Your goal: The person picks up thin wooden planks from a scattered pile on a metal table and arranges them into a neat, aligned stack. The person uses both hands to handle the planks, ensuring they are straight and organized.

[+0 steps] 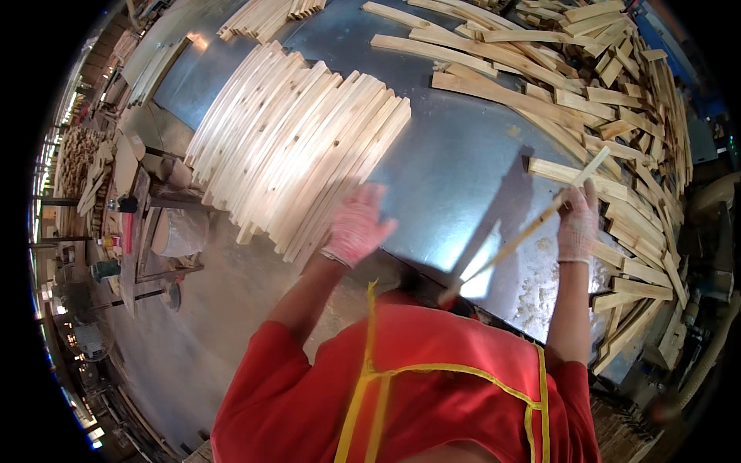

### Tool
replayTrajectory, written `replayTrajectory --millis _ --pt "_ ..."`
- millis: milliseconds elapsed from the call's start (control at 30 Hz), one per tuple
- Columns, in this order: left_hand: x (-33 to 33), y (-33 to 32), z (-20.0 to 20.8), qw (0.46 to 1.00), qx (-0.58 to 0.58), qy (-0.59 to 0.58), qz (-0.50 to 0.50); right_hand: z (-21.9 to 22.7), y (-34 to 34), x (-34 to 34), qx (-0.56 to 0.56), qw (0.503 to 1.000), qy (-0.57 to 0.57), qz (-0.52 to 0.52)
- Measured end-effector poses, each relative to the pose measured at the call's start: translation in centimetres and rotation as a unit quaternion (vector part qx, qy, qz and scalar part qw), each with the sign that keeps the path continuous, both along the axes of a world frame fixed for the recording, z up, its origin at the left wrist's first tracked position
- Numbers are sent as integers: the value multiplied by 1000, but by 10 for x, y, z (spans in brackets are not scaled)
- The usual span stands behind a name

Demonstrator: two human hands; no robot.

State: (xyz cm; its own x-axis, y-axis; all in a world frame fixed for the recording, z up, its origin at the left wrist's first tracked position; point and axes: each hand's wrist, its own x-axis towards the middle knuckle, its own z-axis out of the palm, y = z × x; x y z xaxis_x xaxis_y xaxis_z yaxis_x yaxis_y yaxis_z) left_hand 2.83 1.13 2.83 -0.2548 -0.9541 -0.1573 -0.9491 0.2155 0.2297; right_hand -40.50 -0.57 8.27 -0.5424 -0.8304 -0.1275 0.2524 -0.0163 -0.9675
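My right hand (578, 225), in a pale pink-and-white glove, is closed around a long thin wooden strip (525, 234). The strip slants from beyond that hand down toward my red apron, with its near end blurred. My left hand (356, 224), gloved alike, is spread with fingers apart and holds nothing. It is by the near right edge of a broad row of pale wooden strips (297, 143) laid side by side on the metal table (440, 174). Whether the left hand touches them I cannot tell.
A jumbled heap of wooden pieces (617, 108) covers the table's right side, some longer boards (494, 92) reaching toward the middle. Another bundle of strips (266, 17) lies at the far edge. Left of the table stands a cluttered bench (143, 224) with a clear plastic bag (180, 231).
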Motion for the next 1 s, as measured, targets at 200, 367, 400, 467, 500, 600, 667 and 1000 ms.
replayTrajectory --millis 200,367,400,467,500,600,667,1000 --pt "-93 -3 28 954 206 211 -49 -54 -11 74 7 992 -120 45" --pt "-45 -2 -6 996 21 92 4 -68 34 32 159 986 8 40" --pt "-26 -7 -9 999 -9 14 -27 -67 52 13 179 984 12 17" --pt "8 -6 -21 990 -97 -92 -51 -79 91 -28 211 977 24 -32" --pt "17 -5 -26 980 -154 -121 -43 -102 111 -55 222 973 32 -57" --pt "15 -24 -22 977 -97 -180 54 -97 149 -112 212 970 6 -120" --pt "-18 -37 -15 977 -96 -186 46 -96 175 -165 256 953 54 -152" --pt "-355 -105 -28 963 -131 -34 -235 -91 220 -455 362 839 178 -364"
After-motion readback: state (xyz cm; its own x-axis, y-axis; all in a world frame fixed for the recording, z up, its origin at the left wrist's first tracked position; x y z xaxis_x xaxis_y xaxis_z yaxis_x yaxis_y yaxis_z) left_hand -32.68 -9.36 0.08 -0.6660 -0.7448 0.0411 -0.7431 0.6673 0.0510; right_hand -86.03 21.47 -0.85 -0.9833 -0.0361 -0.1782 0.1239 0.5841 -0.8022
